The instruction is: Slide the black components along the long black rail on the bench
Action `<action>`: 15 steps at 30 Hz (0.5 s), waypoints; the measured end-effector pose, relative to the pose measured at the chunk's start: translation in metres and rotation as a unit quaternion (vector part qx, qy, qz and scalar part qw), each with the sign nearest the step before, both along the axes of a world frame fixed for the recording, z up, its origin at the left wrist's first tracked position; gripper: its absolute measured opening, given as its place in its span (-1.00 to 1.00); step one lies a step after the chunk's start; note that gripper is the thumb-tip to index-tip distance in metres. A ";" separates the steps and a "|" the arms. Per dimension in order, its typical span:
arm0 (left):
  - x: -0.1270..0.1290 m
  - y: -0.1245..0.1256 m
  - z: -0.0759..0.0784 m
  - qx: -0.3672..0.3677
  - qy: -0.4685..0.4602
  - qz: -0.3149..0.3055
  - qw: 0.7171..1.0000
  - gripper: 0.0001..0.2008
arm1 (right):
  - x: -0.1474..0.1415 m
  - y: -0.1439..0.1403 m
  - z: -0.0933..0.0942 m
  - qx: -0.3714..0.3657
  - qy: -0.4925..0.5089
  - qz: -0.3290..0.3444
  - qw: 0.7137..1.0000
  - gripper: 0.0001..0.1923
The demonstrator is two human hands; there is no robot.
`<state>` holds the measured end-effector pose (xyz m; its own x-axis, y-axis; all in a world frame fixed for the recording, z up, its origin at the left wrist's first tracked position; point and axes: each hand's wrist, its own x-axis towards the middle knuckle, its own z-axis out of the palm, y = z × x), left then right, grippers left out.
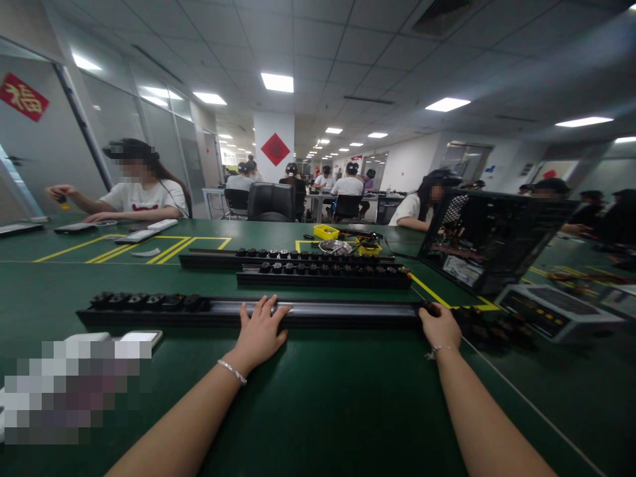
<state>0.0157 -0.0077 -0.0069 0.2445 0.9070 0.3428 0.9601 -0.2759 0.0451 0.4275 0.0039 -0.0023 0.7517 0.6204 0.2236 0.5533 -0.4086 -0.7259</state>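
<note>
A long black rail lies across the green table in front of me, with several dark round pieces seated in its left part. My left hand rests flat on the rail's middle, fingers spread. My right hand is curled at the rail's right end, its fingers on a small dark piece there. Both wrists wear thin bracelets.
Two more black rails filled with dark pieces lie farther back. A yellow bin and a metal bowl stand behind them. An open computer case and a grey box stand at right. A seated person works at far left.
</note>
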 end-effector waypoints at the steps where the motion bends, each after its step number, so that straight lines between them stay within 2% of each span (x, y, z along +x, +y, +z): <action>1: 0.000 0.000 0.000 -0.001 0.000 0.000 1.000 -0.50 | 0.000 0.000 0.000 0.001 0.003 -0.002 1.000 -0.50; 15: 0.000 -0.001 0.002 -0.008 -0.004 0.005 1.000 -0.50 | 0.012 0.001 -0.003 0.012 0.016 -0.037 0.999 -0.49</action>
